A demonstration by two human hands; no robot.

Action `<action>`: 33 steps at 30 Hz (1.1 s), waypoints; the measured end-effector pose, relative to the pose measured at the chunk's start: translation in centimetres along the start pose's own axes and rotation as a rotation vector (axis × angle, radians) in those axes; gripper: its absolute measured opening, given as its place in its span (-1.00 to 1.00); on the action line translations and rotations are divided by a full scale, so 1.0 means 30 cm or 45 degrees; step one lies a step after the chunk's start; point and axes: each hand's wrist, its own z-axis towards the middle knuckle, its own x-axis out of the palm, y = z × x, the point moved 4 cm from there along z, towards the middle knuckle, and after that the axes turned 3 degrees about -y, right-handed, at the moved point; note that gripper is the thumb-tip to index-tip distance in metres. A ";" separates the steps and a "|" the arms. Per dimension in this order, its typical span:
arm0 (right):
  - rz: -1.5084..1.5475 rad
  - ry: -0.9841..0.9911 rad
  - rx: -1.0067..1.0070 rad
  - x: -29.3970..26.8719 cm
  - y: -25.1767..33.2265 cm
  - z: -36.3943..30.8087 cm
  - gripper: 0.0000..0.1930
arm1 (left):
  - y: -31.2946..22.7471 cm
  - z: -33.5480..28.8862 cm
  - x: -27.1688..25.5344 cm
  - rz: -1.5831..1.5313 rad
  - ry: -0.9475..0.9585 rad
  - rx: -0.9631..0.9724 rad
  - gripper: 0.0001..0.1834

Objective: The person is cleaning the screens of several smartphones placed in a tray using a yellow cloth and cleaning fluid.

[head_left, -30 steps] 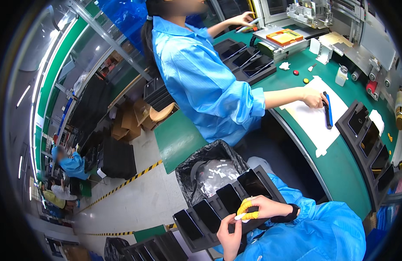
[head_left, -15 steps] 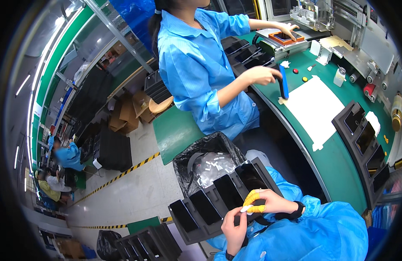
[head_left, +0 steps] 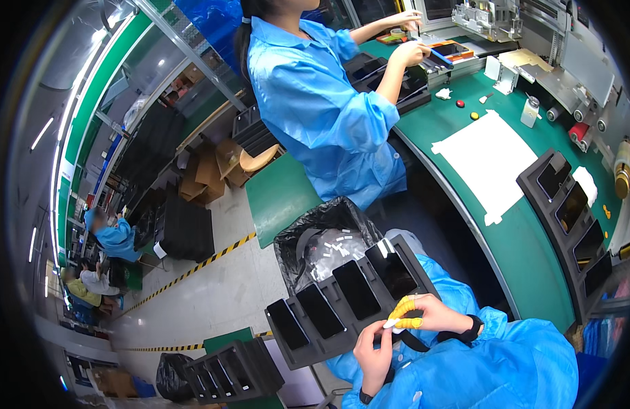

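My left hand and my right hand meet above my lap, fingertips pinched together on a small white piece. Its exact kind is too small to make out. Yellow finger cots cover some fingers of my right hand. Just beyond my hands, a dark grey tray rests tilted across my lap. It carries several smartphones with black screens, among them a phone in the middle slots and a phone at the right end, nearest my right hand.
Beyond the tray stands a black-lined bin with white scraps. At right, the green bench carries a white sheet and another phone tray. A co-worker in blue reaches toward an orange fixture. Stacked trays stand lower left.
The co-worker has moved a blue flat object from above the white sheet to beside the orange fixture, and lifted the other hand off the fixture. My hands stay pinched together, shifted slightly in view.
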 end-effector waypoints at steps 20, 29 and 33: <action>0.518 -0.345 0.196 -0.112 -0.079 0.079 -0.83 | -0.763 0.336 -0.081 -0.013 0.493 1.209 -0.68; 0.408 -0.384 0.209 -0.111 -0.075 0.046 -0.83 | -0.841 0.320 -0.026 -0.504 -0.238 1.696 -0.84; 0.352 -0.454 0.180 -0.144 -0.055 0.024 -0.83 | -0.899 0.339 -0.106 -0.253 0.489 1.622 -0.85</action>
